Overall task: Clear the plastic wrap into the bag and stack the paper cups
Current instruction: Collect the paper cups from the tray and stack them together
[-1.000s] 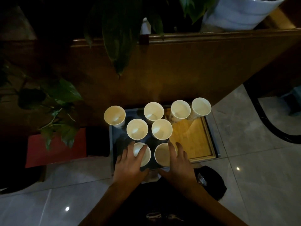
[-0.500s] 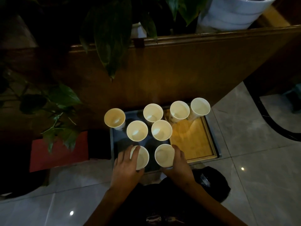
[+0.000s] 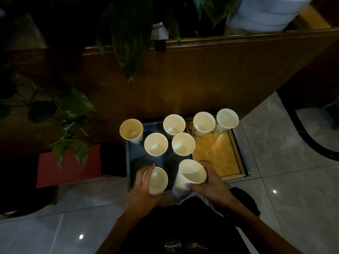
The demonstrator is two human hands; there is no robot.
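Note:
Several white paper cups stand upright on a dark tray (image 3: 132,154) with a wooden inset (image 3: 218,154); one cup (image 3: 131,131) stands at the tray's far left corner, another cup (image 3: 227,119) at the far right. My left hand (image 3: 145,187) grips a cup (image 3: 157,180) at the tray's near edge. My right hand (image 3: 207,182) grips a second cup (image 3: 189,176), lifted and tilted toward the left. A black bag (image 3: 245,204) lies on the floor behind my right wrist, mostly hidden. No plastic wrap is visible.
A wooden partition (image 3: 183,76) rises just behind the tray. Leafy plants (image 3: 69,114) hang at the left over a red box (image 3: 69,167). A white pot (image 3: 266,13) sits on top at the right. Grey floor tiles (image 3: 286,162) spread to the right.
Both hands closed around the two nearest cups. The right cup has been lifted off the tray and tipped leftward; the left cup has been drawn slightly nearer.

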